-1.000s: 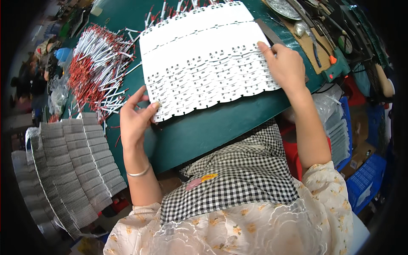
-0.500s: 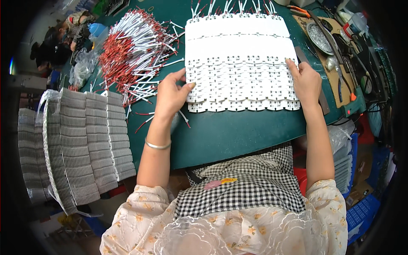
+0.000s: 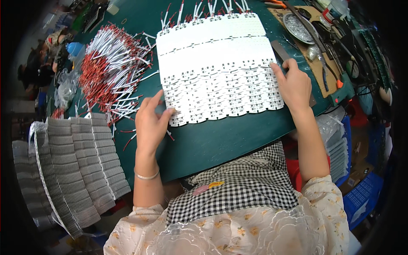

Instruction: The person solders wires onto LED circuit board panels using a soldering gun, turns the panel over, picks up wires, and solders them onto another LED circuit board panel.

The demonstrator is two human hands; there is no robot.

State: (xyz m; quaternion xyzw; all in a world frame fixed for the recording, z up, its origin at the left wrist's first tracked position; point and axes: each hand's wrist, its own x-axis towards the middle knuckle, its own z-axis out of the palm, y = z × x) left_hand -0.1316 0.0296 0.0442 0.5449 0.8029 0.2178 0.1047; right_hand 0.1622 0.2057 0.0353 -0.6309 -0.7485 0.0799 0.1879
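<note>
White circuit board panels (image 3: 212,49) lie overlapped on the green table in front of me, their rows of small dark pads showing along the near half. Short red and white wires (image 3: 198,10) stick out past the far edge. My left hand (image 3: 149,123) holds the near left edge, thumb on top and the other fingers along the side. At the right edge, my right hand (image 3: 296,88) grips the panels with its thumb on the rim and fingers curled. The fingertips under the panels are hidden.
A heap of red and white cut wires (image 3: 112,70) lies left of the panels. Stacked grey-edged boards (image 3: 76,165) stand at the near left. On the right are a metal dish (image 3: 299,29), a cardboard sheet (image 3: 326,80) with tools, and a blue crate (image 3: 361,199).
The panels now sit slightly rotated, their left side nearer me, and their overlapped near rows look more even. Both hands stay at the side edges. The whole view has shifted a little.
</note>
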